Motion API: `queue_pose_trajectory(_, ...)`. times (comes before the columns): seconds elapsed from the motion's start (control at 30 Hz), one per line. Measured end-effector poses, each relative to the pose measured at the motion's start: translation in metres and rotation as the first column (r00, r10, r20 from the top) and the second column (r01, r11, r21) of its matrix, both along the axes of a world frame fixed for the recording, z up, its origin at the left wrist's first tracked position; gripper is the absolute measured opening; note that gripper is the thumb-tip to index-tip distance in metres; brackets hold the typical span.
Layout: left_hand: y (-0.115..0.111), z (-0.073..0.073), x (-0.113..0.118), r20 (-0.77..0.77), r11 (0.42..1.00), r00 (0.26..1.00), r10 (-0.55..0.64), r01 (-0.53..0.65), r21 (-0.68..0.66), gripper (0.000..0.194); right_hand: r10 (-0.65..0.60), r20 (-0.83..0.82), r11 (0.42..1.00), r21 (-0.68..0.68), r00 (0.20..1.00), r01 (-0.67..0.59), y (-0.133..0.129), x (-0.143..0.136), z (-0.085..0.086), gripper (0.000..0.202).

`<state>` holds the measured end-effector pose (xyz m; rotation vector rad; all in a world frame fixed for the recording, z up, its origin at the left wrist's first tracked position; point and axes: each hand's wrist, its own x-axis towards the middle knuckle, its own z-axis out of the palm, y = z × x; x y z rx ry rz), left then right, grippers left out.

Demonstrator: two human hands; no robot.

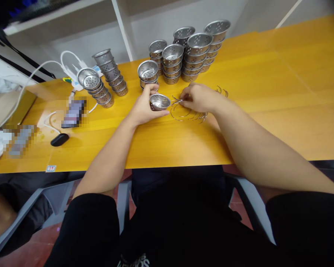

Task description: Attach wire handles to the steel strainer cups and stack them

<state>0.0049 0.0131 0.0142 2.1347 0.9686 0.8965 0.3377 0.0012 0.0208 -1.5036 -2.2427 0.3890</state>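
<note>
My left hand (143, 108) is wrapped round a small perforated metal cup (160, 102), its open mouth tilted up, above the yellow table. To its right my right hand (196, 97) pinches a thin metal wire piece (177, 100) between thumb and fingers. Several curved wires (193, 115) lie in a loose bunch on the table under and beside my right hand. Just behind my left hand stands a short stack of perforated cups (148, 71).
Tall cup stacks (197, 55) stand at the back; two leaning stacks (111, 72) are at the left. A phone (74, 113), a black oval object (59, 139) and white cables lie farther left. A person's leg (0, 215) shows at lower left.
</note>
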Motion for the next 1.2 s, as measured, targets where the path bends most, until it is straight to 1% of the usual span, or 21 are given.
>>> queue_pose_trajectory(0.07,0.003,-0.012,0.008,0.022,0.999,1.0,-0.021,0.022,-0.043,0.118,-0.038,-0.006,0.999,-0.005,0.999,0.038,0.0,-0.005,0.001,0.008)
queue_pose_trajectory(0.13,0.007,-0.019,0.014,0.025,0.998,0.999,-0.032,0.034,-0.054,0.114,-0.053,0.007,0.998,0.015,0.999,0.053,-0.001,-0.01,0.0,0.009)
queue_pose_trajectory(0.23,0.011,-0.022,0.016,0.006,1.0,1.0,-0.021,0.021,-0.02,0.106,-0.037,0.002,0.998,0.049,0.999,0.037,-0.003,-0.013,0.0,0.014)
queue_pose_trajectory(0.37,0.015,-0.023,0.011,-0.023,1.0,1.0,0.004,-0.004,0.006,0.098,-0.025,-0.021,0.998,0.052,0.999,0.026,-0.007,-0.014,0.003,0.015)
queue_pose_trajectory(0.53,0.022,-0.029,0.004,-0.022,1.0,0.999,0.023,-0.023,0.014,0.105,-0.009,-0.063,0.997,0.082,0.998,0.014,-0.01,-0.015,0.008,0.012)
queue_pose_trajectory(0.7,0.028,-0.034,0.004,0.005,1.0,1.0,-0.009,0.008,0.024,0.121,-0.022,-0.113,0.998,0.052,0.993,0.028,-0.011,-0.015,0.01,0.001)
queue_pose_trajectory(0.77,0.033,-0.038,0.004,0.038,0.997,0.999,-0.004,0.002,0.074,0.121,-0.024,-0.108,0.998,0.05,0.994,0.03,-0.011,-0.014,0.01,0.009)
queue_pose_trajectory(0.83,0.039,-0.043,0.003,0.063,0.988,0.998,-0.01,0.0,0.157,0.117,-0.011,-0.064,0.997,0.071,0.998,0.015,-0.009,-0.014,0.009,0.018)
queue_pose_trajectory(0.93,0.05,-0.052,0.002,0.104,0.969,0.993,-0.053,0.026,0.245,0.113,0.01,0.012,0.995,0.103,1.0,-0.011,-0.007,-0.014,0.008,0.026)
queue_pose_trajectory(1.03,0.055,-0.058,0.002,0.169,0.968,0.98,-0.109,0.066,0.241,0.116,-0.03,-0.008,0.995,0.097,1.0,0.031,-0.008,-0.014,0.011,0.02)
queue_pose_trajectory(1.1,0.055,-0.06,0.002,0.2,0.972,0.971,-0.13,0.084,0.219,0.121,-0.079,-0.048,0.993,0.088,0.996,0.083,-0.011,-0.015,0.015,0.016)
queue_pose_trajectory(1.2,0.055,-0.061,0.004,0.22,0.974,0.965,-0.146,0.102,0.202,0.128,-0.137,-0.108,0.986,0.08,0.985,0.146,-0.017,-0.017,0.023,0.016)
